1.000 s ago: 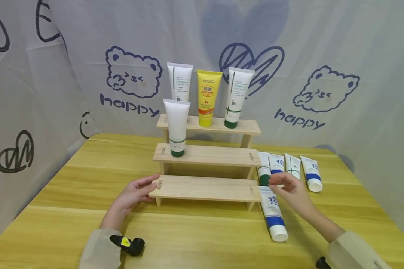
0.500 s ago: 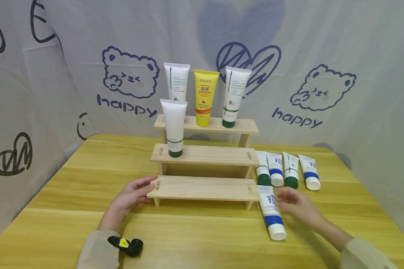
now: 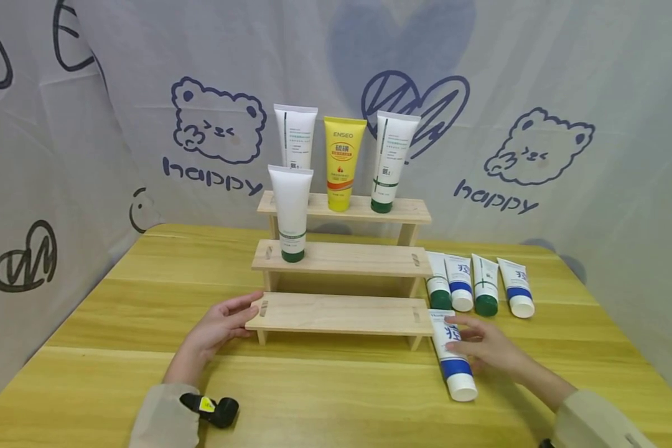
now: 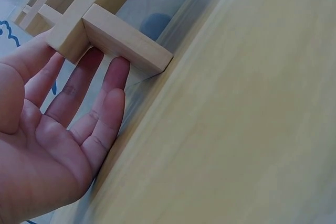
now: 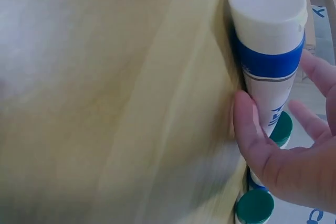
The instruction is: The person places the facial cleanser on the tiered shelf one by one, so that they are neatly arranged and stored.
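On the left, my left hand (image 3: 215,330) grips the end of the bottom shelf (image 3: 336,313) of a three-tier wooden stand, its thumb on the edge; in the left wrist view its fingers (image 4: 113,72) reach beside a leg (image 4: 128,40). My right hand (image 3: 490,348) reaches over a white tube with a blue band (image 3: 456,367), lying on the table by the stand's right end. In the right wrist view, spread fingers lie on both sides of that tube (image 5: 270,61); whether they press it cannot be told. A white tube (image 3: 291,208) stands on the middle shelf.
Two white tubes (image 3: 295,134) (image 3: 394,155) and a yellow tube (image 3: 343,162) stand on the top shelf. Several more tubes (image 3: 485,283) lie on the table right of the stand. A printed cloth (image 3: 325,50) hangs behind the table (image 3: 313,398).
My right hand has moved down from near the back row of tubes, then in over the nearer blue-banded tube. My left hand has stayed on the shelf end.
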Action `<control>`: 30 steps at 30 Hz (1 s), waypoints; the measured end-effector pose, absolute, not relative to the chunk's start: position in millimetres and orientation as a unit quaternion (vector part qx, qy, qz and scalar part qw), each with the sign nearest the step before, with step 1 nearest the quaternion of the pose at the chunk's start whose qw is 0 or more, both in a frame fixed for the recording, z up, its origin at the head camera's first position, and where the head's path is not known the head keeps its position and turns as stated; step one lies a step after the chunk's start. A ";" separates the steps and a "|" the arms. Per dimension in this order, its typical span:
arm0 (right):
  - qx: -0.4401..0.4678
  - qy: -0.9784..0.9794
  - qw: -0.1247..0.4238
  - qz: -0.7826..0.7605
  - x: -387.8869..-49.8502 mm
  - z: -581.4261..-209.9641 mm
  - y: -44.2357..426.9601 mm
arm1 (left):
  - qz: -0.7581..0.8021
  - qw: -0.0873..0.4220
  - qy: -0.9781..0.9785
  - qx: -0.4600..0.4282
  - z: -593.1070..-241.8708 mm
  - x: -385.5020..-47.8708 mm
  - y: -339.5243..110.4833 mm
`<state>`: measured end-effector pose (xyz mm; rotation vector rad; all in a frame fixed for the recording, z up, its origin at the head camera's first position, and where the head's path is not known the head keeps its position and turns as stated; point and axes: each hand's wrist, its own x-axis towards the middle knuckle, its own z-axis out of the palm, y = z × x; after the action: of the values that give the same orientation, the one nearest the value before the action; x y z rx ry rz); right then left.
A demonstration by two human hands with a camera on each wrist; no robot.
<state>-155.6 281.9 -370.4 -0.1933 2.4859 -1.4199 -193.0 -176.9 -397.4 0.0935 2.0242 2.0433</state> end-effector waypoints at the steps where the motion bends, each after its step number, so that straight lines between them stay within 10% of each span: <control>1: -0.057 0.859 0.140 -0.490 -155.5 -370.0 281.1 | 0.704 0.132 0.697 0.033 -397.4 -193.1 -176.8; 30: 0.039 0.819 0.164 -0.549 -146.2 -360.2 285.6 | 0.703 0.134 0.697 0.040 -397.8 -193.4 -177.5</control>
<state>-146.2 285.6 -360.2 0.1100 2.3345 -1.5637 -193.4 -177.5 -397.8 0.1168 2.0216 2.0369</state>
